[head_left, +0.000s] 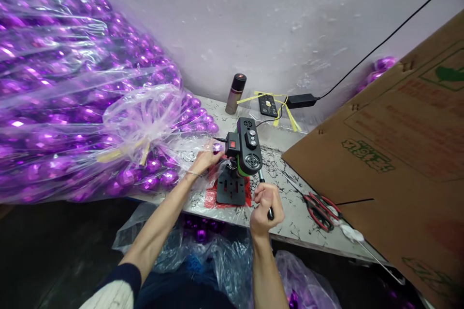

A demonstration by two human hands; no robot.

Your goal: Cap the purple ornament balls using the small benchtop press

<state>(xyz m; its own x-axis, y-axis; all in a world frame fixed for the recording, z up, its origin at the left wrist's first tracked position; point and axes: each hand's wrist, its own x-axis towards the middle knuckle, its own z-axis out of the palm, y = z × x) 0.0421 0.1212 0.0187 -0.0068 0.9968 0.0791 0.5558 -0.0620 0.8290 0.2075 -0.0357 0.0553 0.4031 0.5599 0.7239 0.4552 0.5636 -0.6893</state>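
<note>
A small black bench drill press (249,142) with a green edge stands on the table, its slotted base plate (231,190) lying over red plastic film (210,198). My right hand (266,210) is wrapped round the black-gripped lever (261,176) at the press's right side. On the other side, my left hand (206,160) has its fingers closed on a shiny purple ball (217,147), close beside the press's switch box (232,144). The switch box and press head partly hide the drill's working end.
A large clear bag of purple balls (72,106) fills the left. Behind the press are a spray can (236,94), a dark phone-like item (268,105), yellow ties (290,118) and a power adapter (300,101). Red-handled scissors (321,210) lie beside a cardboard box (391,154).
</note>
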